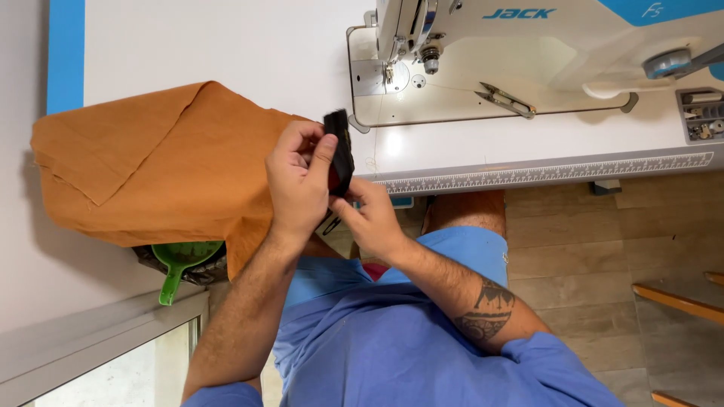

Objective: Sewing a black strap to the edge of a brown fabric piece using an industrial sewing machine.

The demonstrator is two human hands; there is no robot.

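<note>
Both hands hold a small black folded piece (341,145) with a thin yellowish line along its edge, raised just in front of the white table's edge. My left hand (296,183) grips it from the left, thumb and fingers pinched on its side. My right hand (371,218) holds its lower end from beneath. Whether it is fabric or a small pouch is unclear. A large orange cloth (154,162) lies on the table to the left, draping over the edge beside my left hand.
A white sewing machine (528,45) stands on the table (226,45) at the upper right, thread snips (505,99) lying on its bed. A small tray of bobbins (701,114) sits at the far right. A green plastic scoop (179,262) hangs below the orange cloth.
</note>
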